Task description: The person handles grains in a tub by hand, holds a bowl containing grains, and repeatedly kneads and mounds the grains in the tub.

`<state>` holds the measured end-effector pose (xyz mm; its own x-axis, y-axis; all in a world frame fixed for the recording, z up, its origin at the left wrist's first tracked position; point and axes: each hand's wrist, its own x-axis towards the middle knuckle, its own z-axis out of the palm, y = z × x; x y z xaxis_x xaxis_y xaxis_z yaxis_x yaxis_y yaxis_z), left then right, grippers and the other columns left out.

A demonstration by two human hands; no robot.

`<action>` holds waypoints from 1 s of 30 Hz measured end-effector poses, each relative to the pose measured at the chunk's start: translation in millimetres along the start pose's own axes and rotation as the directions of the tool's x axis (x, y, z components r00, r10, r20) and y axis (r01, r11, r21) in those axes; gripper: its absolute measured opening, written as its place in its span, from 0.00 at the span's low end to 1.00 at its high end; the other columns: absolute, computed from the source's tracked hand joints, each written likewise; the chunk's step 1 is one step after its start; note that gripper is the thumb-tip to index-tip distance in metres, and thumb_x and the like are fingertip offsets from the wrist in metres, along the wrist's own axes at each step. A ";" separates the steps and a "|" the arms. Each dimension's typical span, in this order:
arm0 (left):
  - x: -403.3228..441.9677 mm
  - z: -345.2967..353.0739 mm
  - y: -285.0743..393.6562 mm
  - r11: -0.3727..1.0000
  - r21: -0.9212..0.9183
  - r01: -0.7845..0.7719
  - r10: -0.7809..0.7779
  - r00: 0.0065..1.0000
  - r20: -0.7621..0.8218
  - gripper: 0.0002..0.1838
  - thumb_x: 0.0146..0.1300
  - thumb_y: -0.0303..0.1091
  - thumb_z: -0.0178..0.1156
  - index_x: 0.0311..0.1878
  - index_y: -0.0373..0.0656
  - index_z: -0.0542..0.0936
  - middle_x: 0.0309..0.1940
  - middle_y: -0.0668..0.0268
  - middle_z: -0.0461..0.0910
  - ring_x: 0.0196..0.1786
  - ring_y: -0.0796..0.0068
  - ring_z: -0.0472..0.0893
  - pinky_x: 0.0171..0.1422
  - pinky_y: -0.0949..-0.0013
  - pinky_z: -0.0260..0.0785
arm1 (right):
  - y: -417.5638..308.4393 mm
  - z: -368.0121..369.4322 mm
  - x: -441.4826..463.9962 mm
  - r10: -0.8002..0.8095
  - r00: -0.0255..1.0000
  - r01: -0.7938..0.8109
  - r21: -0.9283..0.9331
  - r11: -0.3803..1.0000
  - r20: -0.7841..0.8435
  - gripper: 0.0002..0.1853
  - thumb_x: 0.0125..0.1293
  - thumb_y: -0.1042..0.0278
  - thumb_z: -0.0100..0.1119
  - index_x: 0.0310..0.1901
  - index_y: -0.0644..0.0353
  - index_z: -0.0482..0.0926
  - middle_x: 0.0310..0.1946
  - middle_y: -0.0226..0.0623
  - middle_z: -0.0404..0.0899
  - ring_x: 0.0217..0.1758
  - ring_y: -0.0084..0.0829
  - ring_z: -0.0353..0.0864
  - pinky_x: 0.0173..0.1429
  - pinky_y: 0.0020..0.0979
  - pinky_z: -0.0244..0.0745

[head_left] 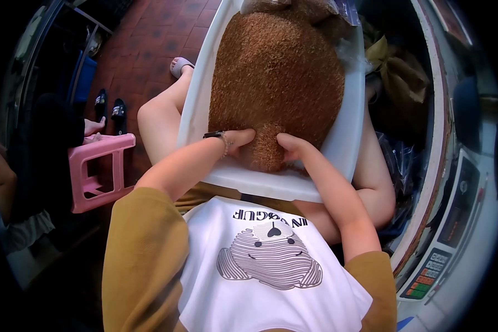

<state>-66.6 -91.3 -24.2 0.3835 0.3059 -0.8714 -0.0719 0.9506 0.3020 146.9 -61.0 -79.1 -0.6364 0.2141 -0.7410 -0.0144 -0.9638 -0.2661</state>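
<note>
A long heap of fine reddish-brown dried bits (276,72), too small to name, fills most of a white plastic tub (346,160) held between the person's bare legs. At the near end of the heap, my left hand (239,141) presses in from the left, with a dark watch and a bracelet on its wrist. Opposite it, my right hand (291,148) curls around the other side. A small mound of the bits stands between the two hands. Both thumbs show on top, while most of the fingers are hidden under or behind the bits.
A pink plastic stool (102,171) stands at left on the red tiled floor (144,50), near another person's foot and dark slippers (118,109). A weighing scale with a keypad (429,274) is at right. Plastic bags (346,11) lie at the tub's far end.
</note>
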 end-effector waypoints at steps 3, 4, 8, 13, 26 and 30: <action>-6.9 9.2 15.3 0.996 -0.007 -0.085 0.085 0.996 -0.006 0.25 0.68 0.41 0.36 0.62 0.36 0.62 0.59 0.56 0.68 0.62 0.61 0.68 0.68 0.61 0.58 | -31.1 102.6 -73.9 -0.206 0.957 0.183 -0.125 0.975 -0.205 0.24 0.63 0.63 0.49 0.60 0.60 0.66 0.56 0.42 0.70 0.59 0.35 0.71 0.63 0.34 0.64; -8.2 11.7 20.3 0.993 -0.006 -0.118 0.118 0.993 -0.003 0.24 0.69 0.42 0.36 0.62 0.36 0.63 0.58 0.56 0.69 0.62 0.62 0.68 0.67 0.63 0.58 | -37.5 96.1 -61.6 -0.175 0.956 0.112 -0.257 0.960 -0.236 0.20 0.64 0.64 0.47 0.56 0.61 0.69 0.53 0.40 0.73 0.55 0.33 0.72 0.59 0.34 0.67; -17.8 20.2 48.9 0.939 0.144 -0.312 0.308 0.950 0.055 0.23 0.69 0.41 0.35 0.57 0.35 0.68 0.54 0.60 0.73 0.56 0.69 0.71 0.61 0.65 0.62 | -69.0 71.4 -32.6 -0.253 0.933 0.034 -0.634 0.772 -0.257 0.15 0.65 0.67 0.42 0.45 0.64 0.77 0.41 0.35 0.78 0.43 0.27 0.77 0.47 0.31 0.72; -26.9 32.3 81.0 0.796 0.089 -0.599 0.604 0.797 -0.031 0.20 0.67 0.39 0.39 0.49 0.35 0.74 0.45 0.61 0.76 0.46 0.73 0.74 0.54 0.67 0.65 | -106.0 95.6 -60.0 -0.574 0.800 0.428 -0.503 0.751 -0.176 0.15 0.65 0.66 0.43 0.38 0.65 0.80 0.35 0.34 0.80 0.38 0.24 0.77 0.44 0.29 0.71; -99.3 23.7 74.3 -0.155 0.987 0.042 0.864 0.490 0.115 0.17 0.59 0.41 0.50 0.45 0.38 0.71 0.39 0.53 0.75 0.46 0.55 0.76 0.50 0.53 0.68 | -111.6 85.3 -116.3 -0.897 0.442 -0.061 -0.997 -0.049 0.017 0.19 0.62 0.59 0.49 0.48 0.65 0.73 0.49 0.53 0.73 0.54 0.51 0.70 0.59 0.41 0.65; -72.3 14.9 24.7 -0.455 0.843 -0.286 0.127 0.917 0.379 0.18 0.61 0.42 0.47 0.41 0.38 0.77 0.41 0.50 0.78 0.46 0.53 0.77 0.51 0.56 0.69 | -43.0 62.2 -118.5 -0.651 0.744 -0.229 -0.973 -0.033 -0.153 0.17 0.58 0.61 0.48 0.44 0.62 0.77 0.43 0.53 0.77 0.47 0.50 0.76 0.52 0.43 0.71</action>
<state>-82.4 -90.7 52.0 0.6916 0.3807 -0.6138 0.6995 -0.5648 0.4378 175.0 -54.7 58.6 -0.3461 0.8109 -0.4719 0.8965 0.1376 -0.4212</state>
